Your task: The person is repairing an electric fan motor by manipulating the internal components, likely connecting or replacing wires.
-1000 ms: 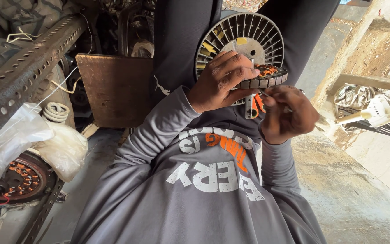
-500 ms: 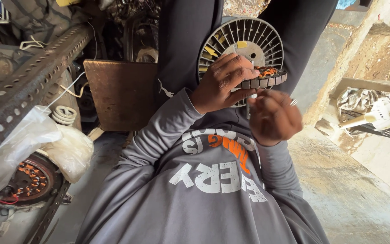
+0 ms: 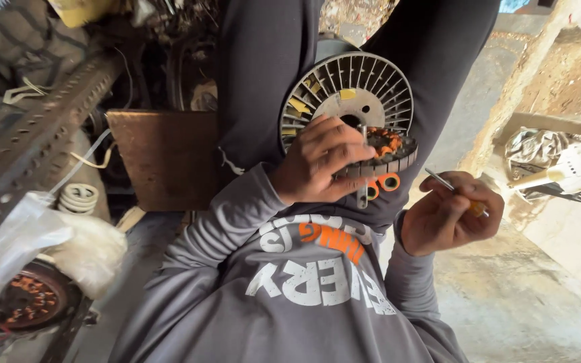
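In the head view, the left hand [image 3: 321, 161] grips the round grey slotted metal motor core [image 3: 347, 111] by its near edge, just above the orange copper windings [image 3: 386, 142]. The right hand [image 3: 448, 215], just beside and lower, pinches a thin metal-tipped tool [image 3: 446, 183], its long axis slanting up toward the core, tip apart from it

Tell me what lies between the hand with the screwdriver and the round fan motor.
In the head view, between the right hand and the fan motor lie orange scissor handles; otherwise open air.
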